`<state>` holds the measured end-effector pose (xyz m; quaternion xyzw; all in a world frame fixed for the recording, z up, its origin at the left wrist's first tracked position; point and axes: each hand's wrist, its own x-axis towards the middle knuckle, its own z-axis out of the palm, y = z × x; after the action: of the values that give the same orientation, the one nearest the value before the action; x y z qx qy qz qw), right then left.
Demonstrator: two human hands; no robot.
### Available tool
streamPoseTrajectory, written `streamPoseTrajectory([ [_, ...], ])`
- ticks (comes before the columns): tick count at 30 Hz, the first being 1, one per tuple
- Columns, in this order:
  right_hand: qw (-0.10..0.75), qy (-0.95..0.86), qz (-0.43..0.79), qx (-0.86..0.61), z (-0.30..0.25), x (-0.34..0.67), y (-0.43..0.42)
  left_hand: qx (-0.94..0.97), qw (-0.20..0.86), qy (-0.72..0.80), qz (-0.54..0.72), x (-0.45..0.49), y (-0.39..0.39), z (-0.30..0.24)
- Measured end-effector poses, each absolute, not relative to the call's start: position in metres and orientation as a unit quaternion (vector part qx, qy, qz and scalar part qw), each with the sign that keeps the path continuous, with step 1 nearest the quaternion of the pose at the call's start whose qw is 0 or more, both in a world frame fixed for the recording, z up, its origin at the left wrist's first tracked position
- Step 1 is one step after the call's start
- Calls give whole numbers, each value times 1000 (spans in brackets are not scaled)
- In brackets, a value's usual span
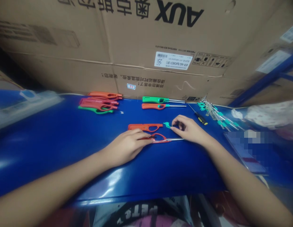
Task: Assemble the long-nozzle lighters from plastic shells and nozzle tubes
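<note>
Pinches a teal piece (167, 125) in the right hand (190, 129), just beside an orange shell (143, 127); holds a metal-tubed red shell (160, 141) in the left hand (126, 146); shows a green lighter (152, 100) and a screwdriver (201, 119) near the back edge of the blue surface (66, 151).

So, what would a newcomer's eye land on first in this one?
Probably the big cardboard box at the back, its AUX lettering upside down. Then the hands over the blue table: left hand on a red-orange lighter handle, right hand pinching a small green piece. Beyond them lie a green lighter and an orange lighter.
</note>
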<state>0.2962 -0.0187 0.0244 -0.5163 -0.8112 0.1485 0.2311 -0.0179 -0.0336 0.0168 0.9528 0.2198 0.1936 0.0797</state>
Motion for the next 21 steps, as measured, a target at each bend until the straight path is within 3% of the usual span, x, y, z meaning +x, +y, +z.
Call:
streamPoseTrajectory([
  [4,225,-806,123,-534,18,290,-18,950,77,221,206,-16,-34,16],
  [11,311,-813,163,-465,25,283,-21,953,68,223,192,-17,-35,16],
  [21,209,-865,233,-392,27,269,-36,953,60,221,200,-16,-36,14],
])
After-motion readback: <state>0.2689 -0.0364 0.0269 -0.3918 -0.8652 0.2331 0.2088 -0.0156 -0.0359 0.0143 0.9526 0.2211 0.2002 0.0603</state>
